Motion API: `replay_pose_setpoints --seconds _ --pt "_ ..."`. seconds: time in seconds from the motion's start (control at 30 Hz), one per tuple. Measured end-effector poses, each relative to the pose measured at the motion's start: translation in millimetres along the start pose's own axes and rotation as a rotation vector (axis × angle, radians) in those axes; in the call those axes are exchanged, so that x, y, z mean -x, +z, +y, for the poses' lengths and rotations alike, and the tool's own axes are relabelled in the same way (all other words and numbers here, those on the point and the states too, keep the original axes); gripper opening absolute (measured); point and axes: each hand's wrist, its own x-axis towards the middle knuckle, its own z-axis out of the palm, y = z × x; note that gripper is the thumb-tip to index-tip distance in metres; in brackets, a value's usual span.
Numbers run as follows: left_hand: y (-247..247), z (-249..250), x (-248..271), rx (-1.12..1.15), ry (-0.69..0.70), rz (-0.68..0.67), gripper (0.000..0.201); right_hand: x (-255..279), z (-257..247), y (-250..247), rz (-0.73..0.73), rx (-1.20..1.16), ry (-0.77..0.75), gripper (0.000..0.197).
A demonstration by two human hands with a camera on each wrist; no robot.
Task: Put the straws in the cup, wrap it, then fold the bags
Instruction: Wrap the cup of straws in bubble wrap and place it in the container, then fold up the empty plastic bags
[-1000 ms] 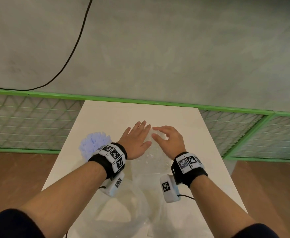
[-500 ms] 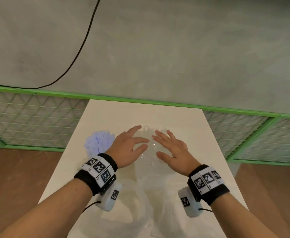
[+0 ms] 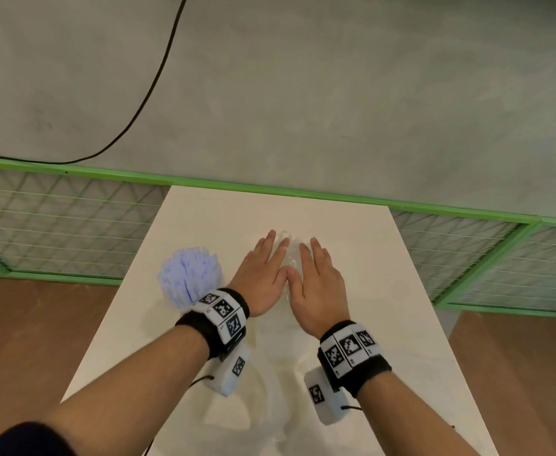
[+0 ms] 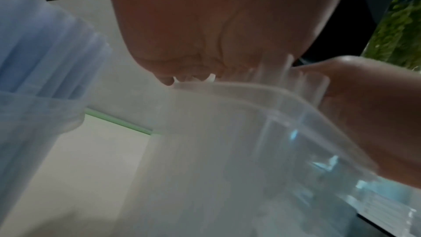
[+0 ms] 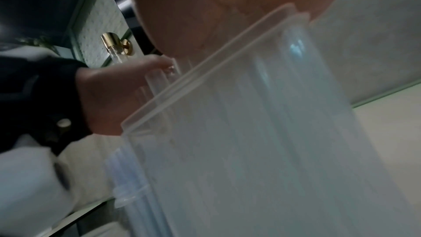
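A clear plastic cup [image 4: 227, 150] full of clear straws [image 3: 291, 255] stands mid-table. My left hand [image 3: 263, 274] and right hand [image 3: 316, 281] lie side by side on the straw tops, palms down, fingers straight, thumbs touching. In the left wrist view my left palm [image 4: 216, 24] presses on the straw ends above the rim. In the right wrist view my right palm [image 5: 227, 6] covers the cup [image 5: 250, 132]. A second cup of blue straws [image 3: 189, 274] stands just left of my left wrist.
The white table [image 3: 385, 291] is narrow, with a green mesh fence [image 3: 56, 225] along its far edge. Crumpled clear plastic bags [image 3: 237, 416] lie on the near part of the table under my wrists. A black cable [image 3: 158, 77] hangs on the grey wall.
My hands have come together from either side of the clear straws. The fingers have straightened and both palms now lie flat on the straw tops.
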Motion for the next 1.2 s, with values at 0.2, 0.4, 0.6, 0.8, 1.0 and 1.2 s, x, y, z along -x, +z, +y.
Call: replay_pose_setpoints --seconds 0.2,0.4,0.6,0.8,1.0,1.2 --pt "-18 -14 -44 -0.095 0.031 0.002 0.054 -47 -2 6 0.024 0.002 0.075 0.057" --pt "-32 -14 -44 -0.236 -0.031 0.011 0.055 -59 -3 -6 -0.092 0.076 0.105 0.061" --pt "-50 -4 41 0.042 0.086 0.381 0.042 -4 -3 -43 0.426 -0.269 -0.202 0.033" --pt "-7 -46 168 0.034 -0.070 0.347 0.021 110 7 -7 0.001 -0.523 0.020 0.021" --pt "21 -87 187 0.174 -0.452 0.067 0.025 150 -3 33 -0.510 -0.622 0.393 0.019" --pt "-3 -83 192 0.395 -0.386 0.205 0.018 150 -29 32 -0.105 -0.414 0.275 0.019"
